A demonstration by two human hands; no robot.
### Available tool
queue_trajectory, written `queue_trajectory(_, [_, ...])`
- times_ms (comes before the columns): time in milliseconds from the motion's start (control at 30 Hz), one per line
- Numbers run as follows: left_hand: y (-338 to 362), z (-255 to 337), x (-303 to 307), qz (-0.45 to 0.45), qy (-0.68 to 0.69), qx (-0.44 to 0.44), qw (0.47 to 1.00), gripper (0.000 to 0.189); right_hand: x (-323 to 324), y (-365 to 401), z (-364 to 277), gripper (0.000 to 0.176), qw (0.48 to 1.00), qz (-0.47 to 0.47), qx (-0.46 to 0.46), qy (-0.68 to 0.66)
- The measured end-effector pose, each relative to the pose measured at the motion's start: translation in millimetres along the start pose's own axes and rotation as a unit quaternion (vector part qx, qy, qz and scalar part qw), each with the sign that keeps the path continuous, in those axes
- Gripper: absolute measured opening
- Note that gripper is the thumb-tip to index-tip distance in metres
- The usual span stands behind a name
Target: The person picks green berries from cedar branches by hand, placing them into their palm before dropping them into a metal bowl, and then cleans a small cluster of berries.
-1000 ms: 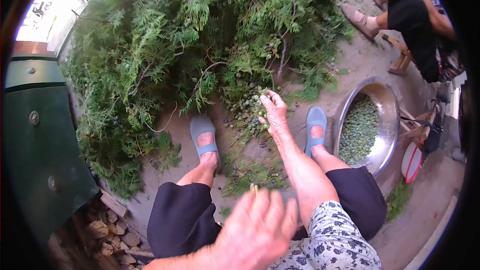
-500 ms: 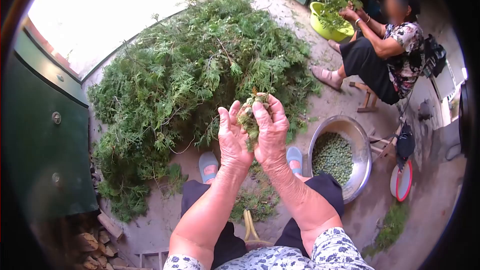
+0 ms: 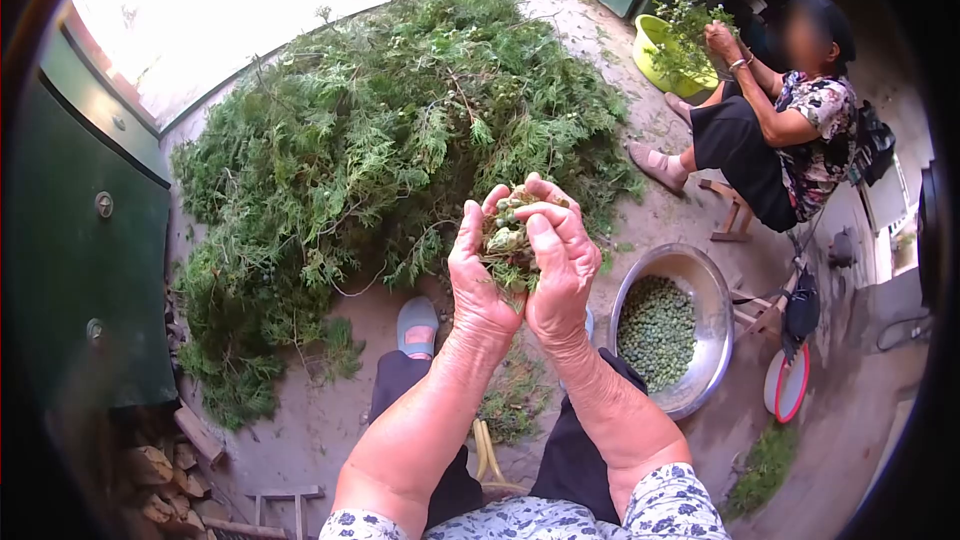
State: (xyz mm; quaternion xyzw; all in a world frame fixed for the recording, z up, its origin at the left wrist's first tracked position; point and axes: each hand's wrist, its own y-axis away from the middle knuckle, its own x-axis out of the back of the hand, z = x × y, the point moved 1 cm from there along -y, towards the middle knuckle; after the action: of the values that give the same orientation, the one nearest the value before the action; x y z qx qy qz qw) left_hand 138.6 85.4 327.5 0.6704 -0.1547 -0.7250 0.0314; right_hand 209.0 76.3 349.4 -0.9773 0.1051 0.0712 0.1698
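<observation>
Both hands are raised in front of my knees, cupped together around a small clump of green cones and sprigs [image 3: 508,245]. My left hand [image 3: 477,280] curves around its left side. My right hand [image 3: 562,275] wraps the right side, its fingers bent over the top. The palms' inner faces are partly hidden. Beyond them lies a large heap of evergreen branches [image 3: 390,130]. To the right of my right knee, a metal basin [image 3: 716,340] holds a layer of small round green cones [image 3: 655,330].
Another person [image 3: 780,120] sits at the upper right, holding a sprig over a yellow-green basin [image 3: 652,45]. Green cabinet doors [image 3: 90,240] stand at the left, firewood [image 3: 155,470] at the lower left. A red-rimmed round object [image 3: 787,383] lies at the right.
My hands have closed further around the clump, and my right fingers have come over it. The view has shifted slightly. The other person's hands have moved with the sprig.
</observation>
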Motion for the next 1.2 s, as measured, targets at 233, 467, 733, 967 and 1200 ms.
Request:
queue_trajectory(233, [-9,-11,13,0.050,0.013,0.032,0.998,0.028,9,-4,2,0.021,0.980,0.066,-0.104,-0.158])
queue_trajectory(467, [-25,-21,0,0.012,-0.057,0.073,0.996,0.033,20,-18,-9,0.007,0.958,-0.037,0.164,0.233])
queue_trajectory(733, [-21,-27,11,0.005,0.066,0.116,0.991,0.035,29,-13,-6,0.013,0.998,0.041,0.043,0.037])
queue_trajectory(967, [-16,-37,3,0.042,0.005,0.099,0.994,0.033,37,-14,1,0.025,0.994,0.097,0.043,0.029])
queue_trajectory(1200, [-18,-41,7,0.025,0.055,0.123,0.991,0.035,33,-22,-8,0.018,0.995,0.099,0.032,0.006])
